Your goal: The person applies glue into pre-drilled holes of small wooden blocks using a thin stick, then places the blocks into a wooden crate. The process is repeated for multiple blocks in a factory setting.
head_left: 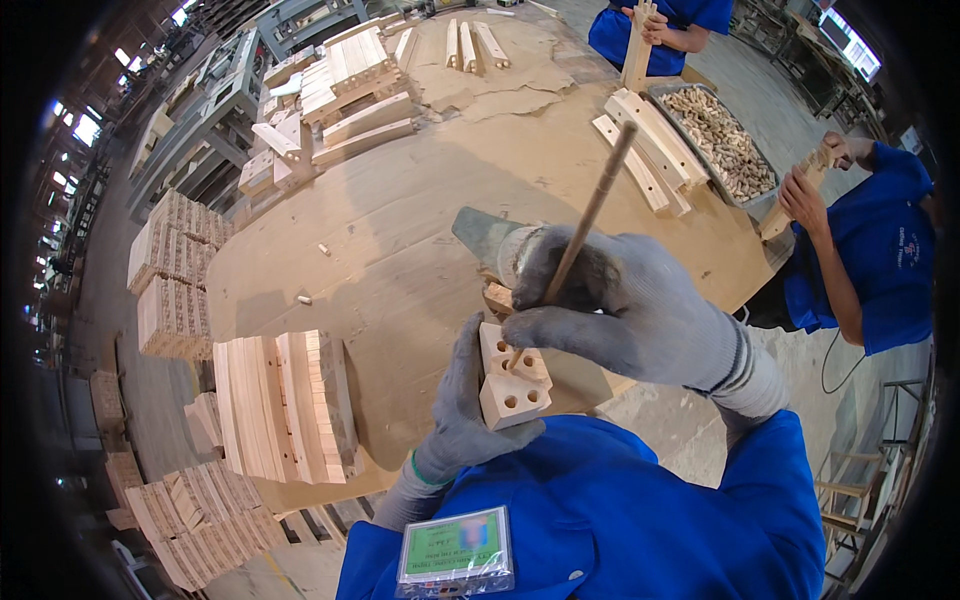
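A pale wooden block with round drilled holes (512, 385) is gripped by the grey-gloved left hand (462, 405) over the bench's (400, 230) near edge; a thin brown stick (585, 220), clasped in the right hand (610, 300), is set into one hole.

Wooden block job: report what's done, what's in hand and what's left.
Done: cannot tell; none of the wood pieces on the table shows finished work. In hand: the left hand grips a wooden block with drilled holes, and the right hand pokes a thin stick into one hole. Left: the stack of wood pieces beside it.
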A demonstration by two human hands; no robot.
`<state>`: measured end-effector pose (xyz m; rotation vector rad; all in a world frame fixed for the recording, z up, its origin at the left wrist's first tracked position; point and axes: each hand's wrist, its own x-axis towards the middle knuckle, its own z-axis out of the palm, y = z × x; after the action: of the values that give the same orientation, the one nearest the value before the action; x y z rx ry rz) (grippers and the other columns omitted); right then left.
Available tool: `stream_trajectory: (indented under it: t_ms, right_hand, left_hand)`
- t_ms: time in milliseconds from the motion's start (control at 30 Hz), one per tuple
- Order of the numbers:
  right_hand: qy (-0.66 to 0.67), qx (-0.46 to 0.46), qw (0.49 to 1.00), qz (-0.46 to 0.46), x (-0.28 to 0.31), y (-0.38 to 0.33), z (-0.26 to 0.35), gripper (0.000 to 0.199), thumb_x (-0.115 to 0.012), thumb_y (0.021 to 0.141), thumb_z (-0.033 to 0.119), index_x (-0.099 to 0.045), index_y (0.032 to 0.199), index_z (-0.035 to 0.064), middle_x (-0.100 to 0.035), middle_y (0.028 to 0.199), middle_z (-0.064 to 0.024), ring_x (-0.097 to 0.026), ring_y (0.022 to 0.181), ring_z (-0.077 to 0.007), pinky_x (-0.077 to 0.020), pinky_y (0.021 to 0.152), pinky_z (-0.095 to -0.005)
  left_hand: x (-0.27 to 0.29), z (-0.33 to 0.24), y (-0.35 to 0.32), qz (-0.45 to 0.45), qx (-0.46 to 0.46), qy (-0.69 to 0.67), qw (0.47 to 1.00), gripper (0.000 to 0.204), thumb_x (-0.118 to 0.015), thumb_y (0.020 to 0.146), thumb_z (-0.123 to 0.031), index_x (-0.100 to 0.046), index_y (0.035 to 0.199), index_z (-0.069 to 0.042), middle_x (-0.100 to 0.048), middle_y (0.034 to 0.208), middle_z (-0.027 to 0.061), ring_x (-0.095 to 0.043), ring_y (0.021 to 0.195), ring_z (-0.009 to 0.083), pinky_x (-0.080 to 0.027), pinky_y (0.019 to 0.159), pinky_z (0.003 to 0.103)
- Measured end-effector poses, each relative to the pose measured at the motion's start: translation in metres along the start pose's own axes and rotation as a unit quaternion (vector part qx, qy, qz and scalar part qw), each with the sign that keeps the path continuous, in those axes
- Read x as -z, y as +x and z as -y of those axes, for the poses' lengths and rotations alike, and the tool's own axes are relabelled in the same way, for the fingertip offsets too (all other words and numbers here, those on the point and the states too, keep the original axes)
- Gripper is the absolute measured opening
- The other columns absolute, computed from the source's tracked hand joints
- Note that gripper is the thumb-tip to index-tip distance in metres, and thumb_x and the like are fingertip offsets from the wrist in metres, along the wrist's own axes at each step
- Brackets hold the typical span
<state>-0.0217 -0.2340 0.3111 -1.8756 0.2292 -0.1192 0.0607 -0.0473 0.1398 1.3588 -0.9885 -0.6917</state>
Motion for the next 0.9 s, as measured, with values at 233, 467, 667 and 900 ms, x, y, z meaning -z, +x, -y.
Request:
stream_trajectory:
  t_ms: [233, 467, 667, 900]
  right_hand:
    - [0.129, -0.029, 0.987, -0.092, 0.012, -0.002, -0.03, 0.019, -0.069, 0.081, 0.007, -0.059, 0.095, -0.0011, -0.066, 0.083, -0.0078, -0.064, 0.077, -0.0136, -0.0512, 0.071, -0.0254]
    - [0.182, -0.046, 0.937, -0.293, 0.02, -0.025, -0.133, 0.018, -0.067, 0.083, 0.007, -0.06, 0.094, -0.0046, -0.066, 0.085, -0.0094, -0.062, 0.075, -0.0114, -0.0509, 0.068, -0.0234]
    - [0.237, -0.069, 0.929, -0.277, 0.001, -0.027, -0.172, 0.016, -0.064, 0.084, 0.005, -0.061, 0.098, -0.0023, -0.067, 0.086, -0.009, -0.06, 0.074, -0.0106, -0.0492, 0.068, -0.0226]
    - [-0.05, 0.056, 0.963, -0.261, -0.029, -0.046, -0.175, 0.018, -0.07, 0.082, 0.008, -0.059, 0.095, 0.0014, -0.068, 0.095, -0.0131, -0.066, 0.078, -0.018, -0.0527, 0.07, -0.0272]
  left_hand:
    - [0.008, -0.009, 0.001, -0.02, 0.055, 0.023, 0.998, 0.115, -0.083, 0.059, -0.011, -0.007, 0.144, 0.006, -0.047, 0.127, 0.02, -0.052, 0.115, 0.0261, -0.045, 0.095, 0.036]
    - [0.053, 0.017, -0.064, -0.013, -0.087, 0.364, 0.927, 0.109, -0.082, 0.061, -0.013, -0.013, 0.145, -0.001, -0.047, 0.129, 0.0185, -0.053, 0.114, 0.025, -0.046, 0.095, 0.039]
    - [0.021, 0.041, -0.029, -0.171, -0.068, 0.117, 0.976, 0.128, -0.084, 0.059, -0.015, 0.011, 0.145, -0.005, -0.039, 0.127, 0.0148, -0.048, 0.115, 0.0277, -0.042, 0.099, 0.041]
    - [0.029, 0.058, -0.033, -0.13, 0.004, 0.237, 0.963, 0.128, -0.084, 0.059, -0.011, 0.01, 0.144, -0.003, -0.039, 0.126, 0.016, -0.048, 0.113, 0.0263, -0.044, 0.096, 0.039]
